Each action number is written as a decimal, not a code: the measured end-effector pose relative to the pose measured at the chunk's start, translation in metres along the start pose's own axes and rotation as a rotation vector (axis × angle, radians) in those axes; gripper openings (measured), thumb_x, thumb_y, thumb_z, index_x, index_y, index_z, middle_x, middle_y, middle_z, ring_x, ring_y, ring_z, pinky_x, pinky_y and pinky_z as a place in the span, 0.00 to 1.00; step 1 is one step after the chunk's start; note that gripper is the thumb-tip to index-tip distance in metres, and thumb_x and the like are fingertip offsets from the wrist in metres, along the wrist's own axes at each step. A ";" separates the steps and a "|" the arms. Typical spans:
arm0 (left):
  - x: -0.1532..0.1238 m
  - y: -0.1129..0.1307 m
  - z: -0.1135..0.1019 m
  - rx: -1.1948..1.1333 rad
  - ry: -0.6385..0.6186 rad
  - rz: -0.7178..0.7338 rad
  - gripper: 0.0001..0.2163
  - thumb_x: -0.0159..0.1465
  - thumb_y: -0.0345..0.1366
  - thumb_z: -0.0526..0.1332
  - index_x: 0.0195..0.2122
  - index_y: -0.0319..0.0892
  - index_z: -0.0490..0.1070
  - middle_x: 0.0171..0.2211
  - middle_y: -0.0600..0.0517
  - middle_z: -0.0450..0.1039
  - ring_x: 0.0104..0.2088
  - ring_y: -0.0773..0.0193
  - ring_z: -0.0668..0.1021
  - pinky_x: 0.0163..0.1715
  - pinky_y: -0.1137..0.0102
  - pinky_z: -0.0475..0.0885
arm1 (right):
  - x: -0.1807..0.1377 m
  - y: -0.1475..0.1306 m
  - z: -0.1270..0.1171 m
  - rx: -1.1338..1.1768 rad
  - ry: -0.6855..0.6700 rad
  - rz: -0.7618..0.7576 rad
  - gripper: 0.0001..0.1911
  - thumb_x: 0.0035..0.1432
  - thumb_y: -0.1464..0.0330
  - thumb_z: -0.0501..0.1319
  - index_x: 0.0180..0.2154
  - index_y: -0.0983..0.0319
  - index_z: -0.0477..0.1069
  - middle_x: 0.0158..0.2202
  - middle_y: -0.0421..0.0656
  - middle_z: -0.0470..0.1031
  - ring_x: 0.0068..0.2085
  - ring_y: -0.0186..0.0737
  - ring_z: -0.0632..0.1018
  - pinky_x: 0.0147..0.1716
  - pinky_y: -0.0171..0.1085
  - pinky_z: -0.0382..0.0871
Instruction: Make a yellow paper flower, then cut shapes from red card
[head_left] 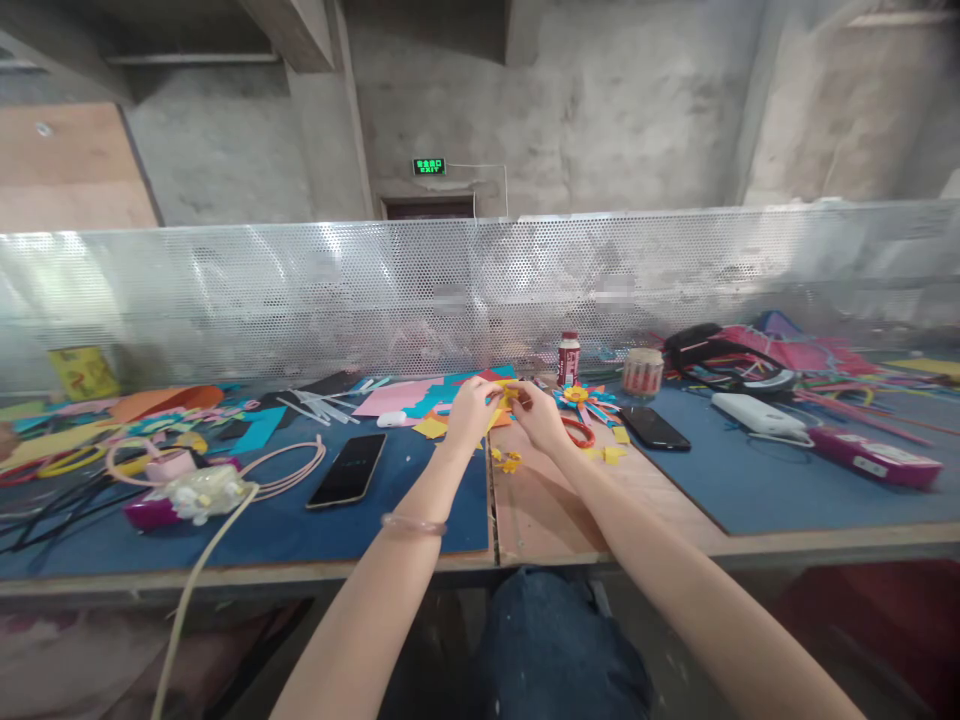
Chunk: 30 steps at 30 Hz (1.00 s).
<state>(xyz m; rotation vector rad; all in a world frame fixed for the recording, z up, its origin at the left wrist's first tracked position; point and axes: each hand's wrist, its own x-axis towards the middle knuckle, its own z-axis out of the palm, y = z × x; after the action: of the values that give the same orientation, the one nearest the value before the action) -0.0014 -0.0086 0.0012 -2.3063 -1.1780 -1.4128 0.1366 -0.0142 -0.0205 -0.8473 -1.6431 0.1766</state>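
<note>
At frame centre, the left hand (471, 408) and right hand (538, 415) both pinch a small folded piece of yellow paper (504, 398) between their fingertips, above the wooden tabletop (540, 510). Red-handled scissors (579, 431) lie just right of the right hand; a black smartphone (347, 470) lies lower left, on the blue mat (285, 520).

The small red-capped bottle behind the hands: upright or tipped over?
Upright. The small red-capped bottle stands on its base on the table, cap uppermost, beyond the right hand.

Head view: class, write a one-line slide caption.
Left hand and right hand pinch a yellow paper piece over a craft-strewn table.
</note>
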 end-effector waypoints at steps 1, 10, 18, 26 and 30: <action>0.000 -0.001 0.000 0.019 0.025 0.011 0.06 0.58 0.31 0.58 0.32 0.40 0.74 0.37 0.47 0.69 0.38 0.62 0.72 0.40 0.68 0.67 | 0.000 0.000 0.001 -0.008 -0.003 -0.001 0.17 0.49 0.73 0.52 0.42 0.62 0.70 0.35 0.44 0.75 0.33 0.37 0.73 0.33 0.36 0.67; 0.001 0.005 -0.005 0.157 -0.100 0.096 0.04 0.58 0.30 0.57 0.32 0.40 0.71 0.35 0.47 0.71 0.40 0.59 0.71 0.42 0.65 0.64 | 0.000 0.002 0.001 -0.134 -0.039 -0.067 0.13 0.53 0.73 0.52 0.40 0.61 0.68 0.36 0.44 0.74 0.34 0.38 0.73 0.35 0.36 0.65; 0.001 0.006 -0.007 0.228 -0.120 0.110 0.04 0.59 0.30 0.56 0.30 0.39 0.69 0.33 0.47 0.71 0.38 0.59 0.70 0.40 0.65 0.63 | -0.001 0.004 -0.006 -0.407 -0.155 -0.197 0.11 0.59 0.72 0.49 0.39 0.60 0.69 0.35 0.45 0.73 0.37 0.40 0.72 0.36 0.36 0.64; 0.000 -0.002 0.000 0.092 -0.249 0.133 0.08 0.59 0.27 0.53 0.34 0.39 0.70 0.34 0.47 0.71 0.38 0.62 0.73 0.40 0.68 0.66 | 0.005 0.005 -0.014 -0.739 -0.264 -0.450 0.10 0.56 0.76 0.53 0.39 0.62 0.69 0.47 0.50 0.64 0.45 0.45 0.66 0.41 0.41 0.64; -0.002 0.000 -0.001 -0.028 -0.310 0.013 0.05 0.56 0.28 0.57 0.31 0.41 0.71 0.31 0.48 0.73 0.36 0.61 0.75 0.38 0.70 0.67 | 0.008 0.012 -0.018 -0.670 -0.412 -0.459 0.11 0.54 0.78 0.54 0.38 0.63 0.68 0.40 0.48 0.66 0.42 0.42 0.67 0.42 0.39 0.62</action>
<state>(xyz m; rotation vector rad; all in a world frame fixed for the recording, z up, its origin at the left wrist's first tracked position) -0.0025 -0.0103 -0.0003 -2.6165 -1.2235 -1.1000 0.1582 -0.0066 -0.0162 -0.9306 -2.2903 -0.5880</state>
